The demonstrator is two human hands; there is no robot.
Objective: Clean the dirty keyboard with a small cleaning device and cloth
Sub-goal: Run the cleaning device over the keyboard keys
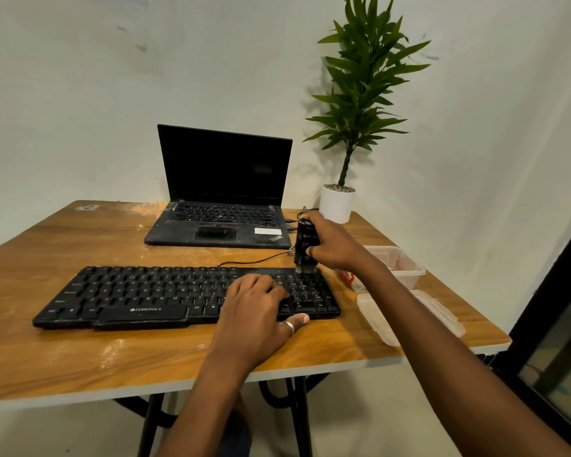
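The right hand (pixel 335 245) grips the upright cleaning device (pixel 306 247) over the keyboard (pixel 152 296)'s right end. The left hand (pixel 254 311) rests flat there, fingers spread on the keys.

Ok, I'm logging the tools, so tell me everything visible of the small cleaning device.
The cleaning device is a small black, plastic-looking unit with pale lettering on its front and a short brush at its bottom. It stands upright, gripped by the right hand, brush on the keyboard at its far right keys.
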